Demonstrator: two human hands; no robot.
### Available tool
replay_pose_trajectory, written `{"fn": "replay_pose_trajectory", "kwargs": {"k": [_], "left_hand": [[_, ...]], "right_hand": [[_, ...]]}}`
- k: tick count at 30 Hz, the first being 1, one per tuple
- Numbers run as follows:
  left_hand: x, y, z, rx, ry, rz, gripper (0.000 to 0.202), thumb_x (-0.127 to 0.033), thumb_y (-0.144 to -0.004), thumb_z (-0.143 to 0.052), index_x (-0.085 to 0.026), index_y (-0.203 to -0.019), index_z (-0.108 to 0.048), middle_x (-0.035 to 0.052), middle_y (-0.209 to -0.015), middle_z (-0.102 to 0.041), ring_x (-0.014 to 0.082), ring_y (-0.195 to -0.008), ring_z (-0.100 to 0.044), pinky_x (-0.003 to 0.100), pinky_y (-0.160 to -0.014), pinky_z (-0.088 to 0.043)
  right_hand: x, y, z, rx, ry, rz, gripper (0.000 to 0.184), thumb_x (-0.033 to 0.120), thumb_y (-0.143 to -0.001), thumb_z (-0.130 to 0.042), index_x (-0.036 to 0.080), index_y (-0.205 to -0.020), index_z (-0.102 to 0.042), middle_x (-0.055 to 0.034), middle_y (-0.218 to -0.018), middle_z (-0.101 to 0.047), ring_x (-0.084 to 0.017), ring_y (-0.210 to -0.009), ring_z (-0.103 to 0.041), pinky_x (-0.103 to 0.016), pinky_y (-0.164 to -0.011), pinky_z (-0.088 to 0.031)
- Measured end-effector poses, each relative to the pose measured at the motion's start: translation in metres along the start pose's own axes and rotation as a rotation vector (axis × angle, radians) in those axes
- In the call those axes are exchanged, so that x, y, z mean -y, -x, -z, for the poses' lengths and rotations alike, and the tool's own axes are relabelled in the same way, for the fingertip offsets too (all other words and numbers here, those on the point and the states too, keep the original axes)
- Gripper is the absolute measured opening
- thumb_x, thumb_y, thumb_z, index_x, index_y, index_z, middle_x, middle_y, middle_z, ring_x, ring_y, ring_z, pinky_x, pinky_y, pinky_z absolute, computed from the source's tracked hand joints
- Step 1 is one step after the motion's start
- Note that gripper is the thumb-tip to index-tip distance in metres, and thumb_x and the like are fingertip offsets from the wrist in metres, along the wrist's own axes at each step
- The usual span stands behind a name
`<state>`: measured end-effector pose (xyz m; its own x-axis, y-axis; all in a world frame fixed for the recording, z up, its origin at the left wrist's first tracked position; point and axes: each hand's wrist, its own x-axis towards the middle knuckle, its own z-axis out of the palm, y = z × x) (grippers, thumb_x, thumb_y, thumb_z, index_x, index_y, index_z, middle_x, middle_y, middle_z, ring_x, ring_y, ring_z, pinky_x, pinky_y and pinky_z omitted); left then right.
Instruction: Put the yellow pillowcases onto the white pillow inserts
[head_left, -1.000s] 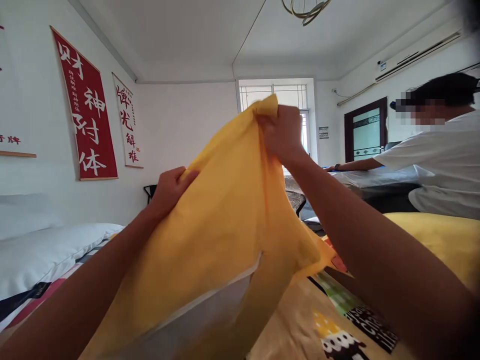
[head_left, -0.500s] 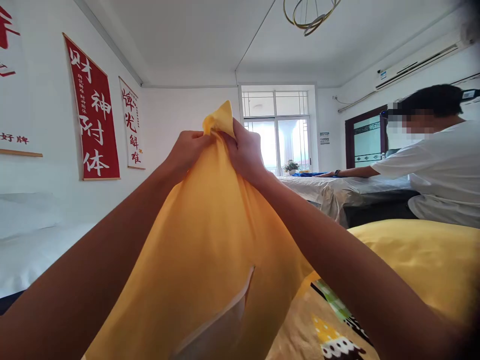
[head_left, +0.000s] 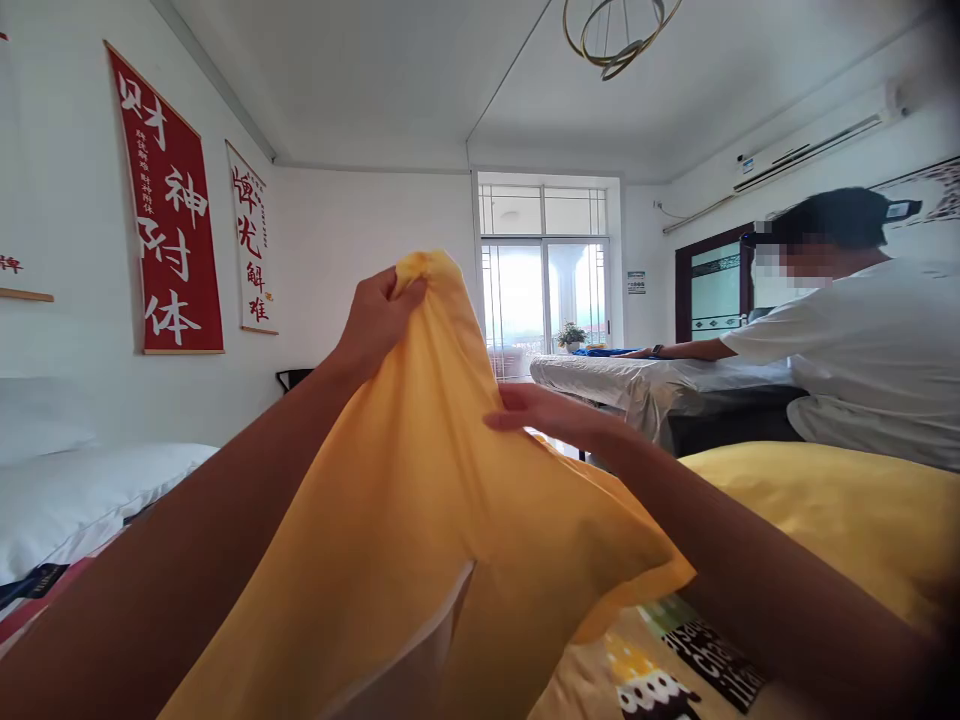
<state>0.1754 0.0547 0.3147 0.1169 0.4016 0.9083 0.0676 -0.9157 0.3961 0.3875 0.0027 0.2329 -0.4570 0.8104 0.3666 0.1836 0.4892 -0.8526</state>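
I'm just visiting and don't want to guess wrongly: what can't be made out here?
Head view: yellow pillowcase, lower end cut off by the bottom edge.
Head view: white material in its slit, mostly covered by the pillowcase.
Head view: left hand, some fingers hidden behind the gathered pillowcase.
Head view: wall notice, print too small to read.
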Motion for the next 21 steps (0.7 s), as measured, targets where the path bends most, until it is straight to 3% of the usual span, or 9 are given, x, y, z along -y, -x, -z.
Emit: {"fn": "replay_pose_trajectory", "kwargs": {"k": [2,4,8,10,12,14,18,21], "left_hand": [[0.010,-0.001,0.002,0.024,-0.100,0.078,0.023,-0.030,-0.079,-0.060,-0.019,-0.063,-0.048,-0.0045,-0.061,-0.039,0.0094,-0.055,-0.037,0.024,-0.054,-0.031],[0.021,-0.001,0.002,0.020,-0.184,0.187,0.026,-0.028,-0.076,-0.061,-0.019,-0.058,-0.043,-0.0052,-0.059,-0.035,0.0087,-0.054,-0.034,0.024,-0.053,-0.028],[0.038,0.003,0.000,-0.002,-0.127,0.384,0.013,-0.028,-0.074,-0.059,-0.018,-0.069,-0.052,-0.0029,-0.067,-0.048,0.0117,-0.060,-0.043,0.027,-0.058,-0.034],[0.043,0.007,-0.001,0.003,-0.101,0.417,0.012,-0.029,-0.074,-0.058,-0.017,-0.076,-0.056,-0.0004,-0.073,-0.054,0.0138,-0.065,-0.048,0.028,-0.061,-0.038],[0.048,0.011,0.000,0.017,-0.091,0.420,0.016,-0.031,-0.073,-0.060,-0.017,-0.078,-0.057,0.0007,-0.076,-0.056,0.0149,-0.067,-0.051,0.029,-0.062,-0.041],[0.053,0.013,0.003,0.035,-0.078,0.426,0.022,-0.035,-0.070,-0.064,-0.017,-0.080,-0.058,0.0013,-0.078,-0.058,0.0161,-0.069,-0.053,0.029,-0.063,-0.042],[0.062,0.013,0.010,0.013,-0.040,0.379,0.035,-0.044,-0.066,-0.070,-0.017,-0.086,-0.061,0.0026,-0.085,-0.062,0.0178,-0.076,-0.056,0.029,-0.066,-0.044],[0.065,0.014,0.011,-0.004,0.020,0.329,0.039,-0.049,-0.065,-0.072,-0.017,-0.085,-0.063,0.0015,-0.083,-0.061,0.0167,-0.075,-0.054,0.029,-0.066,-0.043]], "right_hand": [[-0.023,0.009,0.004,0.000,0.001,-0.109,0.050,0.037,-0.063,-0.077,0.020,-0.108,-0.064,-0.0033,-0.089,-0.069,-0.023,-0.082,-0.065,-0.036,-0.074,-0.051],[-0.043,0.014,0.004,-0.115,0.131,-0.182,0.052,0.037,-0.060,-0.078,0.020,-0.108,-0.063,-0.0028,-0.086,-0.069,-0.022,-0.077,-0.063,-0.033,-0.068,-0.049],[-0.076,0.022,-0.004,-0.316,0.599,-0.138,0.022,0.039,-0.069,-0.068,0.020,-0.073,-0.060,0.0006,-0.072,-0.060,-0.017,-0.069,-0.053,-0.027,-0.062,-0.038],[-0.091,0.026,-0.006,-0.406,0.695,-0.146,0.021,0.040,-0.072,-0.065,0.020,-0.076,-0.060,0.0016,-0.072,-0.058,-0.016,-0.070,-0.051,-0.027,-0.062,-0.035],[-0.106,0.029,-0.003,-0.484,0.684,-0.186,0.029,0.041,-0.068,-0.068,0.021,-0.088,-0.061,0.0024,-0.074,-0.059,-0.017,-0.072,-0.052,-0.027,-0.062,-0.034],[-0.120,0.031,0.004,-0.450,0.599,-0.173,0.033,0.046,-0.067,-0.069,0.021,-0.088,-0.060,0.0023,-0.074,-0.059,-0.017,-0.071,-0.052,-0.026,-0.061,-0.035],[-0.138,0.031,0.017,-0.388,0.363,-0.078,0.042,0.055,-0.087,-0.041,0.019,-0.077,-0.060,0.0004,-0.073,-0.060,-0.016,-0.067,-0.054,-0.027,-0.060,-0.038],[-0.138,0.029,0.013,-0.427,0.514,0.000,0.032,0.046,-0.084,-0.049,0.019,-0.076,-0.064,-0.0008,-0.073,-0.064,-0.017,-0.070,-0.057,-0.028,-0.065,-0.040]]}}
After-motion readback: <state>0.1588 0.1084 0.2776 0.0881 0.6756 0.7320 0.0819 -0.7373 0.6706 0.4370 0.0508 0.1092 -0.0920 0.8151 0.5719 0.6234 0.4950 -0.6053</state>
